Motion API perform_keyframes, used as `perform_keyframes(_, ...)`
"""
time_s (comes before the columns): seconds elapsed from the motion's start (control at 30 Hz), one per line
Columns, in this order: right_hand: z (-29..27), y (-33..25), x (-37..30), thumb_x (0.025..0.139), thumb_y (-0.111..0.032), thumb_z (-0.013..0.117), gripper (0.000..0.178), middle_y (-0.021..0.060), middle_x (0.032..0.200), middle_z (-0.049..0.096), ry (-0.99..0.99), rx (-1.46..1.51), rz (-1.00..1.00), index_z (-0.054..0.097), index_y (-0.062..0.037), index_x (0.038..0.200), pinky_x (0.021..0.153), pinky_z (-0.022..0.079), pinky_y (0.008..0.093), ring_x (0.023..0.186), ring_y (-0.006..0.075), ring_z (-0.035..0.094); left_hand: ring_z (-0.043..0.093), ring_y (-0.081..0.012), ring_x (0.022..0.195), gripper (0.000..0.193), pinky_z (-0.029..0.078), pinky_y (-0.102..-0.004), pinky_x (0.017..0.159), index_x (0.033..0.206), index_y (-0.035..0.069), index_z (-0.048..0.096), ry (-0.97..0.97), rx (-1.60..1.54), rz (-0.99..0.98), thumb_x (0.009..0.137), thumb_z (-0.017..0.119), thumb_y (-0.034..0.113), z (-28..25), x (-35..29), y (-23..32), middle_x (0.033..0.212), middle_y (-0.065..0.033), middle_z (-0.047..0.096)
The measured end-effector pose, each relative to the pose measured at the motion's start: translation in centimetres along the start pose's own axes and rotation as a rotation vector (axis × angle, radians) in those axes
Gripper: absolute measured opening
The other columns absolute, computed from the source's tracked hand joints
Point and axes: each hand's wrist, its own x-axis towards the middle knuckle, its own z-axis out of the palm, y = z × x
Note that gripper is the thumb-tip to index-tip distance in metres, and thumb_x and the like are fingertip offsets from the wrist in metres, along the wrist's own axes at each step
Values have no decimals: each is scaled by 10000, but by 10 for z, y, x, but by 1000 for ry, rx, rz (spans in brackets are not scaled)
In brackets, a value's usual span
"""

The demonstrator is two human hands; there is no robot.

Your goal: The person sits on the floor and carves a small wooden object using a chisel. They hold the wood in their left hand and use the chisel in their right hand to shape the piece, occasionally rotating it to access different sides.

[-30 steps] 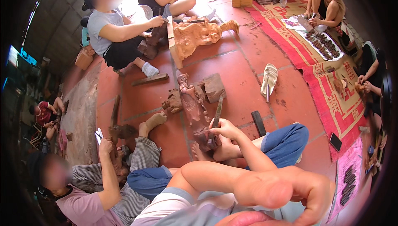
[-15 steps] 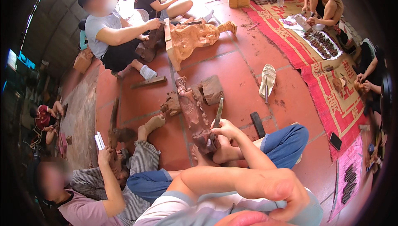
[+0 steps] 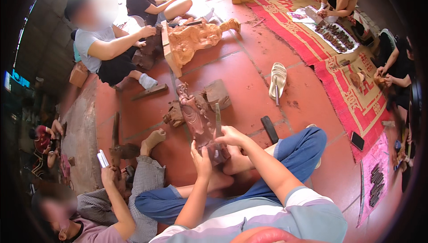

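Note:
A reddish-brown wooden carved figure (image 3: 196, 120) leans away from me across the floor, its base between my bare feet. My right hand (image 3: 232, 137) is closed round a flat, narrow, blade-like tool (image 3: 218, 117) that points up beside the lower part of the carving. My left hand (image 3: 201, 160) lies against the other side near the base, fingers spread and no tool in it. The tool's lower end and its exact contact with the wood are hidden by my right hand.
Rough wooden blocks (image 3: 217, 94) lie behind the figure. To the right are a dark bar (image 3: 269, 129), a pale slipper (image 3: 277, 80) with a tool on it, and a phone (image 3: 357, 141). A co-worker (image 3: 98, 216) sits close at left. A larger orange-brown carving (image 3: 196, 43) lies farther off.
My left arm, folded across my chest before, has reached forward, and its hand now touches the carving. My right hand still holds the tool. The whole view has shifted slightly.

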Motion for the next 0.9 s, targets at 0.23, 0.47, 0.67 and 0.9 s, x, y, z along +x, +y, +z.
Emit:
perform_keyframes(0.23,4,0,11,730,-156,713,340,130,929,686,-13,-234,-92,627,-20,1029,771,517,374,855,267,665,257,-389,1377,599,201,-456,1131,1432,-4,288,43,25,48,986,412,377,19,-12,-3,1478,-243,272)
perform_keyframes(0.47,10,-1,13,746,-120,713,252,112,850,683,-34,-297,-125,627,-48,972,692,520,353,786,226,667,202,-414,1397,937,160,-456,1148,1503,28,48,-94,-55,94,858,646,349,8,-37,-21,1504,-280,202)
perform_keyframes(0.67,-1,13,4,759,-185,705,285,94,910,672,11,-93,-98,635,-40,994,801,495,351,861,211,637,185,-422,1409,1075,185,-453,1146,1513,64,20,-252,-59,-81,781,739,385,-3,-52,-64,1508,-288,205)
perform_keyframes(0.9,-3,11,-3,771,-110,693,197,65,892,664,2,95,-87,643,-44,950,807,483,320,866,151,614,231,-370,1408,1093,197,-409,1146,1515,58,39,-272,-184,-103,768,757,408,-2,-47,-76,1498,-261,259)
